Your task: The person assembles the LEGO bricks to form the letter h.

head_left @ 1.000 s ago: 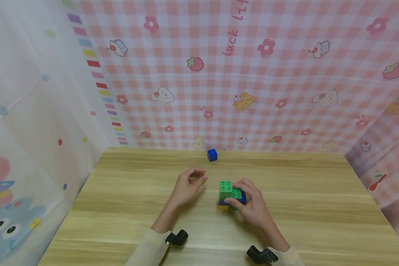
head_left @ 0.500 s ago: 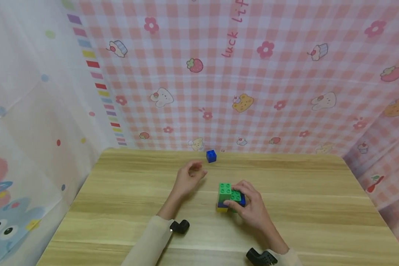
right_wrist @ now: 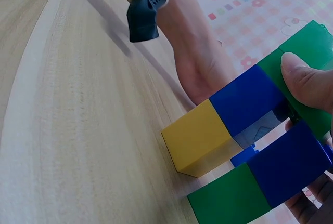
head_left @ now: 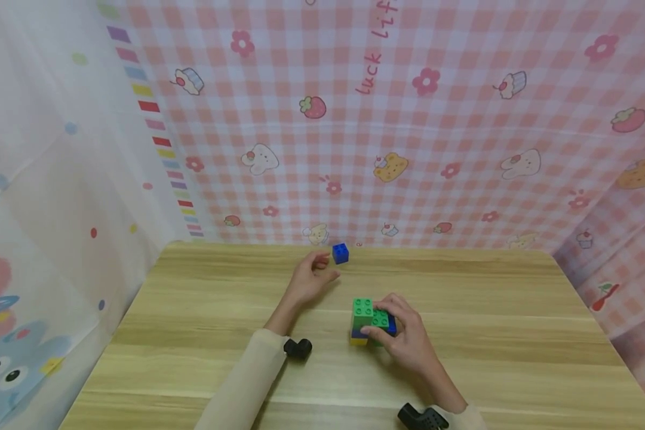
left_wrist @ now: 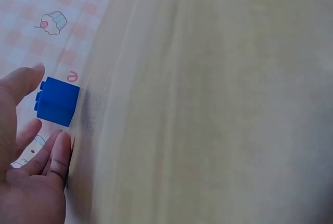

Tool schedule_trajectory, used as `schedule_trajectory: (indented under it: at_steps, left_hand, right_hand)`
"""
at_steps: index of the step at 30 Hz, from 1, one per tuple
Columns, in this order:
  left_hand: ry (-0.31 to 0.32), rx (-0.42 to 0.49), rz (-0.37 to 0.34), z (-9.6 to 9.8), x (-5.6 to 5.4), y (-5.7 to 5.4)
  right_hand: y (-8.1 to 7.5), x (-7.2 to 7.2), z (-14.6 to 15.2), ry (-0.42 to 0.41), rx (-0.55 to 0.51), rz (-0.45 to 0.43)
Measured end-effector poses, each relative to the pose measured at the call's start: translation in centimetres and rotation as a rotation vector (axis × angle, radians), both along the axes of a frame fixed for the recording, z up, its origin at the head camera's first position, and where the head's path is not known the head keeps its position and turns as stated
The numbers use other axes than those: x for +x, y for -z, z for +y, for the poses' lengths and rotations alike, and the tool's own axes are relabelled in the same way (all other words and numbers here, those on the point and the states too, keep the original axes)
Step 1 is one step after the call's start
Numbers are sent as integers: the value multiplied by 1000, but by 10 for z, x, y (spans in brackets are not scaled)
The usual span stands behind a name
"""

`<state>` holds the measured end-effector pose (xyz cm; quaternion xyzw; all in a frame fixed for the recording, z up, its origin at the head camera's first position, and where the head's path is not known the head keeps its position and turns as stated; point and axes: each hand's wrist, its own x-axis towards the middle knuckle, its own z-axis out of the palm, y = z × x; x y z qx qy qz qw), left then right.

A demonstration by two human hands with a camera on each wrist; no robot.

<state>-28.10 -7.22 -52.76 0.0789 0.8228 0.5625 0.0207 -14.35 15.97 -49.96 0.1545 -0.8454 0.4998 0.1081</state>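
A single blue toy building block (head_left: 340, 253) stands near the table's back edge. Just beside it is my left hand (head_left: 306, 282), fingers and thumb parted with nothing between them. In the left wrist view the blue block (left_wrist: 58, 102) lies just beyond the thumb and fingertips, its studs facing the hand. My right hand (head_left: 408, 337) grips a built-up stack of blocks (head_left: 362, 309), thumb on the near side and fingers behind. Its taller column runs green, blue and yellow downward. The right wrist view shows the yellow block (right_wrist: 200, 138) at the bottom, beside a shorter column ending in a green block (right_wrist: 231, 198).
The wood-grain table (head_left: 220, 298) meets a pink checked cloth (head_left: 312, 137) behind its back edge. A white patterned cloth (head_left: 48, 149) hangs at the left. Each wrist carries a black camera mount, one on the left sleeve (head_left: 247, 382).
My left hand has moved forward and slightly right, up to the single blue block. The right hand keeps its grip on the stack, nearly in the same place.
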Motion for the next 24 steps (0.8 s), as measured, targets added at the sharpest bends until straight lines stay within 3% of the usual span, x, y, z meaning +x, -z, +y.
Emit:
schedule_trajectory:
  at_steps: [13,24]
  left_hand:
    - [-11,-4,-2,8,-24,-2]
    - [-36,-1,8,15,-26,-1]
  right_hand:
    - [2,-2,0,6,1,37]
    - [1,1,-1,0,-10,12]
